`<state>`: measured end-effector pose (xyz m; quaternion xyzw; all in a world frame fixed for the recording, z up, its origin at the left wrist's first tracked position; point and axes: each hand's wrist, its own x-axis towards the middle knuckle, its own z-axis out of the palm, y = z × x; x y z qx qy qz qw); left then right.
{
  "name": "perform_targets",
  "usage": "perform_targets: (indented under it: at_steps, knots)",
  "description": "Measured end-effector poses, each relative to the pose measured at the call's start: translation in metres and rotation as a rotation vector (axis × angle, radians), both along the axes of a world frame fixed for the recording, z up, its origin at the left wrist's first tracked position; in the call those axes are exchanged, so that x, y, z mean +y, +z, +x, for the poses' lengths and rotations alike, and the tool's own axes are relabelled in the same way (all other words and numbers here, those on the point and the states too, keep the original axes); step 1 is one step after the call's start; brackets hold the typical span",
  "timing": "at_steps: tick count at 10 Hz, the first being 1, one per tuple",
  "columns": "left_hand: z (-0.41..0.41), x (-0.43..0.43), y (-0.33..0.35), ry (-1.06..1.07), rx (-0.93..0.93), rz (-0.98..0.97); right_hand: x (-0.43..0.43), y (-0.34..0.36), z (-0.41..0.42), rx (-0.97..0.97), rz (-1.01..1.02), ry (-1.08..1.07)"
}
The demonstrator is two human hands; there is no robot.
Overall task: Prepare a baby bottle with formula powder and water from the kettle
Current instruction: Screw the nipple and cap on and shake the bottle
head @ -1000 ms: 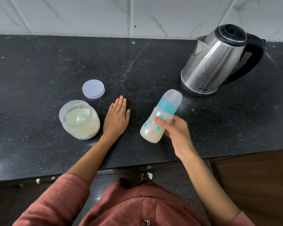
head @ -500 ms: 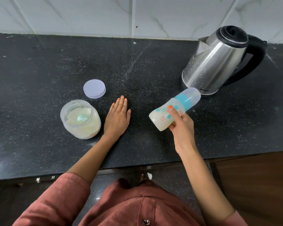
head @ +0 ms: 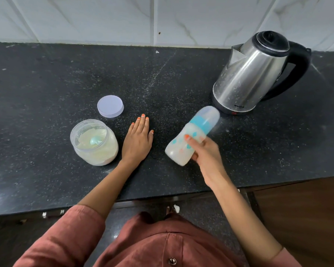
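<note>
Over the counter (head: 46,83), the right hand (head: 206,157) gripped the capped, milky baby bottle (head: 189,139), only mixing seemingly left; the left hand (head: 137,141) lay flat.

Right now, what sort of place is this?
Most likely a home kitchen: a dark speckled countertop backed by a white tile wall, a steel electric kettle standing on it, and an open jar of powder.

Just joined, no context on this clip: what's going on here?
A person holds a capped baby bottle in the right hand, tilted above the counter, cap toward the kettle; its contents look milky. Slight blur suggests shaking. The left hand rests flat on the counter beside the open formula jar, whose lid lies behind it. The kettle stands upright, untouched.
</note>
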<state>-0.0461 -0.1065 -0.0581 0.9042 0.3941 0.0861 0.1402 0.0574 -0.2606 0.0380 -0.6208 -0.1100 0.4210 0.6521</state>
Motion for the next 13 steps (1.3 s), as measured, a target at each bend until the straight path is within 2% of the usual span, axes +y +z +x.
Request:
perform_targets:
  at_steps: [1,2,3,5,6,7,8,9,10,11,12,13]
  knots:
    - [0.000,0.000,0.000,0.001,0.005,-0.005,-0.009,0.002,-0.011,-0.157,-0.099,0.271]
    - [0.000,0.000,0.000,0.001,-0.003,-0.005,-0.004,0.003,-0.004,-0.096,-0.035,0.097]
    - [0.000,0.000,-0.001,0.002,-0.006,-0.010,0.007,-0.001,0.004,0.110,0.083,-0.171]
    - [0.000,0.001,-0.001,0.000,0.000,0.000,-0.005,0.003,-0.011,-0.159,-0.093,0.246]
    - [0.000,0.000,-0.001,0.001,0.001,-0.002,-0.002,0.006,-0.002,-0.061,-0.012,0.062]
    - [0.000,-0.001,-0.002,0.001,-0.008,-0.004,0.007,0.006,0.006,0.119,0.121,-0.210]
    - [0.000,0.000,-0.002,0.003,-0.007,-0.007,0.007,0.001,-0.004,0.051,0.033,-0.153]
    - [0.000,0.000,-0.001,0.004,-0.001,-0.013,-0.005,0.001,-0.020,-0.126,-0.092,0.166]
    - [0.000,0.000,-0.001,0.005,0.001,-0.009,-0.006,0.005,-0.016,-0.198,-0.068,0.195]
    - [0.000,-0.001,-0.001,0.005,0.001,-0.006,0.004,0.006,0.001,-0.017,0.041,-0.112]
    - [0.000,-0.001,-0.001,0.007,0.002,-0.004,0.007,0.002,0.001,0.009,0.080,-0.198]
    - [0.000,0.000,-0.001,0.005,0.009,-0.006,-0.002,-0.001,-0.012,-0.124,-0.038,0.127]
